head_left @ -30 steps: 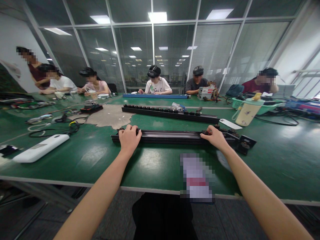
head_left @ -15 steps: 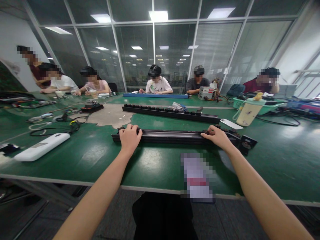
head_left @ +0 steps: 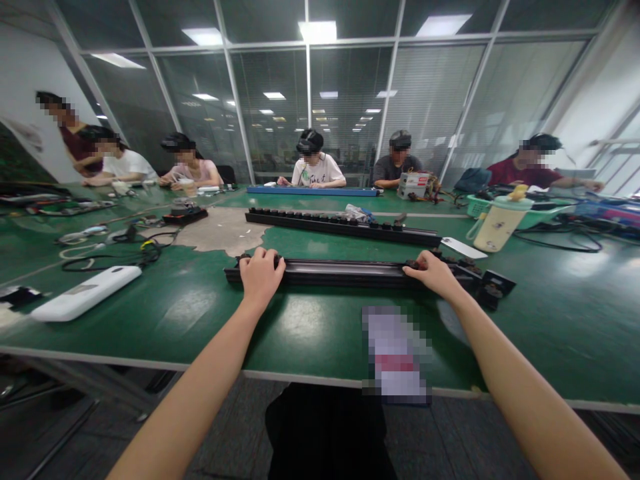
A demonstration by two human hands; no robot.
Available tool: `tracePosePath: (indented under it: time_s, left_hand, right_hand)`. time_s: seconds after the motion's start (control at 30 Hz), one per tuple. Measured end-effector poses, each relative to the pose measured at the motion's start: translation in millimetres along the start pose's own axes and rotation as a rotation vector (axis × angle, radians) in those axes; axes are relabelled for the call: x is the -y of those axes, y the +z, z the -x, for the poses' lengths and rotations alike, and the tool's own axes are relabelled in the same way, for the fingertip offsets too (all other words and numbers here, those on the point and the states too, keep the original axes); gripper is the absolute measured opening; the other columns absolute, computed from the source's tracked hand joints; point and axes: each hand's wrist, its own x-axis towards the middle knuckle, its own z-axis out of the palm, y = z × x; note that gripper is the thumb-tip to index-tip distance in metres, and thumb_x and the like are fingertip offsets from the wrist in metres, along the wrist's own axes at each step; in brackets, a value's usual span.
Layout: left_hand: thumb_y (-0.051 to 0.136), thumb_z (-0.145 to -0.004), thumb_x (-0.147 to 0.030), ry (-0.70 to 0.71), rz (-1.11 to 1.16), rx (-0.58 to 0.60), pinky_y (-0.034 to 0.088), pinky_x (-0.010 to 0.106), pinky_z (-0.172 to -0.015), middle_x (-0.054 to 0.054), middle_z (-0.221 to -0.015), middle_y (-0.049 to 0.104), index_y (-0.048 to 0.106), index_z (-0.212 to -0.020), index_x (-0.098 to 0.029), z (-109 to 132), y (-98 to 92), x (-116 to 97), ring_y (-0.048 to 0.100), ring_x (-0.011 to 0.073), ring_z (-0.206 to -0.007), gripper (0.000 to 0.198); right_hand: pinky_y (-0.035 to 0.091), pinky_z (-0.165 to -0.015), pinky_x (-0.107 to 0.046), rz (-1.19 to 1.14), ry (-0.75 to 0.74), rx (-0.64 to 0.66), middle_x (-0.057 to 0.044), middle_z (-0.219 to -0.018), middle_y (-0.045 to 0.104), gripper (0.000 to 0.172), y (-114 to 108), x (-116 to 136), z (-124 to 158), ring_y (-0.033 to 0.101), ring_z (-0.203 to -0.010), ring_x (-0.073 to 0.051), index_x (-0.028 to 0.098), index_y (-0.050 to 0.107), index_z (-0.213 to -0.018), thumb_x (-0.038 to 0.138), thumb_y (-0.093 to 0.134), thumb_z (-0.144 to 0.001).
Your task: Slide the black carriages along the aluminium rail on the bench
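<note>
A long black rail (head_left: pixel 345 272) with a pale strip along its channel lies across the table in front of me. At its left end my left hand (head_left: pixel 261 275) is closed over a dark block (head_left: pixel 277 260) on the rail. Further right, my right hand (head_left: pixel 436 273) pinches another small dark block (head_left: pixel 412 265), thumb toward the middle. Several dark pieces (head_left: pixel 465 266) sit around the rail's right end, partly hidden by my hand. Beyond it, a second black rail (head_left: pixel 345 229) carries a row of black blocks.
A blurred flat slab (head_left: pixel 397 353) lies at the table's front edge. To the left are a white rounded case (head_left: pixel 87 293) and cables (head_left: pixel 107 257). A cream tumbler (head_left: pixel 501 223), a green basket (head_left: pixel 545 215) and a white slab (head_left: pixel 464 248) stand right. Several people sit across the table.
My hands and the rail stay in almost the same place. At the far right, the person in dark red has brought an arm down and stretched it out sideways.
</note>
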Motion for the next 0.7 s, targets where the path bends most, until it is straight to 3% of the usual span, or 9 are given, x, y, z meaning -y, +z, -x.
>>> tracePosePath:
  time_s: [0.7]
  left_hand:
    - [0.046,-0.100,-0.039,0.007,-0.014,-0.006,0.039,0.044,-0.095,0.012,-0.113,0.069,0.072,-0.109,-0.021,0.2,0.1,0.3,0.063,0.0297,-0.102,0.033]
  right_hand:
    - [0.038,-0.068,-0.032,-0.028,-0.036,-0.012,0.000,-0.068,0.056,0.043,-6.4,5.2,3.5,0.054,-0.070,-0.022,0.027,0.037,-0.073,0.057,0.068,-0.070]
